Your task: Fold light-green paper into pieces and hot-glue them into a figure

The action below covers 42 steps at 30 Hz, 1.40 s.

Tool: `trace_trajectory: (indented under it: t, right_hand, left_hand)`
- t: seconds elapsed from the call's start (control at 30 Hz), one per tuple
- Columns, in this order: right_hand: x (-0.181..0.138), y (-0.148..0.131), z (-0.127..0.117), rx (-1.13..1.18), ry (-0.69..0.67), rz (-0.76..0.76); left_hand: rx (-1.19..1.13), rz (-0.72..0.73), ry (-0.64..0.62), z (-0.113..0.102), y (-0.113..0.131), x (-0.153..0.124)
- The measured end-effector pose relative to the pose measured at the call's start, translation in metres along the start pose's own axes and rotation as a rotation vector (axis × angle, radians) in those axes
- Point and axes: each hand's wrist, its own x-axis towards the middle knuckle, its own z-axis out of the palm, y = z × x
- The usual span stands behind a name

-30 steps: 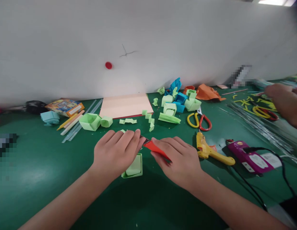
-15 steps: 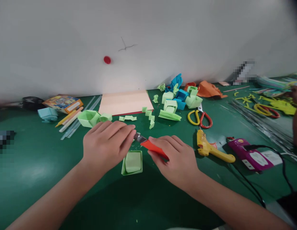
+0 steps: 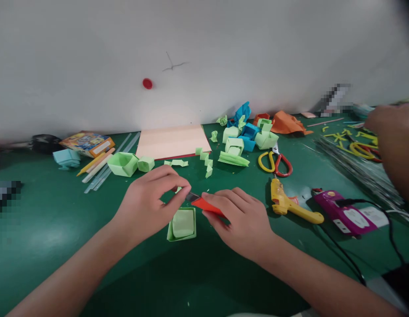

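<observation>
Loosening its curl, the left hand (image 3: 149,198) now brings fingertips (image 3: 185,191) to the blade (image 3: 192,197), whether pinching I can't tell, while the right hand (image 3: 242,216) keeps its grip clenched round the red cutter (image 3: 208,205), above the table (image 3: 178,281) between far and near edges, suggesting delicate blade work.

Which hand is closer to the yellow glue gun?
Right. The right hand, gripping the red-handled tool, is just left of the yellow glue gun; the left hand is farther left, by the tool's metal end.
</observation>
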Motion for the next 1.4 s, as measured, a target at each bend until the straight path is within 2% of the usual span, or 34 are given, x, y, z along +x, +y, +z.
trace_trajectory:
  t: [0.1,0.2,0.3,0.4,0.47,0.5,0.6,0.7,0.8,0.87,0.97,1.1,1.23,1.4]
  right_hand:
    - [0.001,-0.001,0.001,0.017,-0.014,-0.004]
    - [0.001,0.000,0.001,0.026,0.003,0.006]
    - [0.000,0.001,0.001,0.033,0.016,0.022]
    - [0.000,0.004,0.001,0.042,0.007,0.053]
    - [0.000,0.008,0.001,0.051,0.002,0.081]
    - [0.000,0.010,0.001,0.057,-0.001,0.097]
    - [0.000,0.017,0.000,0.082,-0.023,0.154]
    - [-0.001,0.023,0.001,0.097,-0.022,0.192]
    - [-0.001,0.025,0.001,0.104,-0.017,0.203]
    - [-0.002,0.026,0.002,0.109,-0.021,0.201]
    - [-0.002,0.024,0.002,0.115,-0.025,0.193]
    - [-0.001,0.021,0.002,0.122,-0.036,0.181]
    - [-0.001,0.017,0.002,0.121,-0.047,0.154]
    - [-0.002,0.015,0.004,0.073,-0.051,0.131]
  left_hand:
    - [-0.097,-0.102,-0.006,-0.002,-0.001,0.002]
    - [-0.083,-0.181,0.033,-0.004,-0.008,0.003]
    - [-0.007,-0.275,0.098,-0.004,-0.030,0.003]
    - [0.097,-0.329,0.148,-0.004,-0.062,0.001]
    - [0.185,-0.385,0.129,-0.007,-0.084,-0.002]
    - [0.214,-0.404,0.021,-0.009,-0.093,-0.005]
    - [0.296,-0.473,-0.001,-0.015,-0.114,-0.014]
    - [0.322,-0.500,0.003,-0.018,-0.123,-0.023]
    - [0.291,-0.514,-0.027,-0.017,-0.118,-0.025]
    - [0.176,-0.503,-0.065,-0.014,-0.108,-0.021]
    - [-0.083,-0.459,-0.163,-0.008,-0.084,-0.010]
    - [-0.286,-0.417,-0.260,0.004,-0.044,-0.001]
    - [-0.326,-0.464,-0.222,0.015,-0.017,0.001]
    - [-0.215,-0.428,-0.160,0.022,-0.009,-0.002]
